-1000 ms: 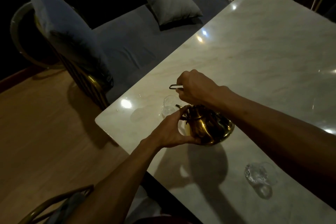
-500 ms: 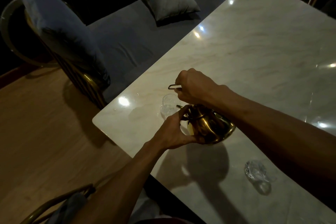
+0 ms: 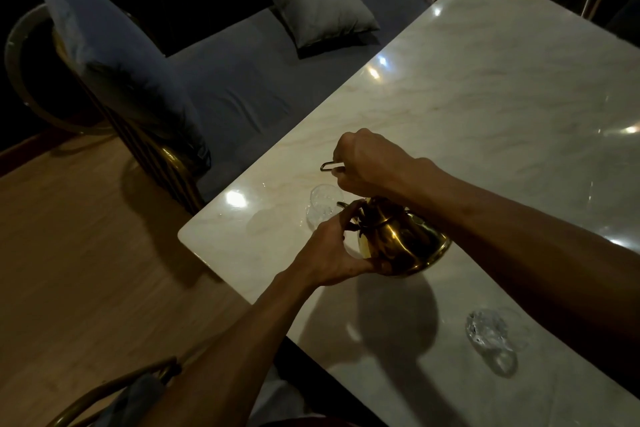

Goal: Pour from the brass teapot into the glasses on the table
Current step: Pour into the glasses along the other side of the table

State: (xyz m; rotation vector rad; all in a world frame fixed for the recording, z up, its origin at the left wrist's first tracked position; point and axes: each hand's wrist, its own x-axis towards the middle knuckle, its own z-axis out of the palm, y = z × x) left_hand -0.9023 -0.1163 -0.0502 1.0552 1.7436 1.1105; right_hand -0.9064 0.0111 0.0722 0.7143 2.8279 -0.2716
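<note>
The brass teapot (image 3: pixel 401 246) hangs tilted above the marble table (image 3: pixel 485 107), its spout end turned toward a clear glass (image 3: pixel 320 206) near the table's left corner. My right hand (image 3: pixel 367 163) grips the teapot's thin wire handle from above. My left hand (image 3: pixel 332 253) cups the pot's lower left side, fingers curled against the lid area. A second clear glass (image 3: pixel 488 331) stands on the table to the lower right, partly under my right forearm. Whether liquid is flowing cannot be seen.
A grey sofa (image 3: pixel 242 90) with a loose cushion (image 3: pixel 322 10) runs along the table's far left edge. A brass-framed chair with a grey cushion (image 3: pixel 114 55) stands on the wooden floor at left. Another chair's curved back (image 3: pixel 114 392) shows at bottom left.
The hands and teapot have held nearly the same pose over the left glass. The view has shifted slightly.
</note>
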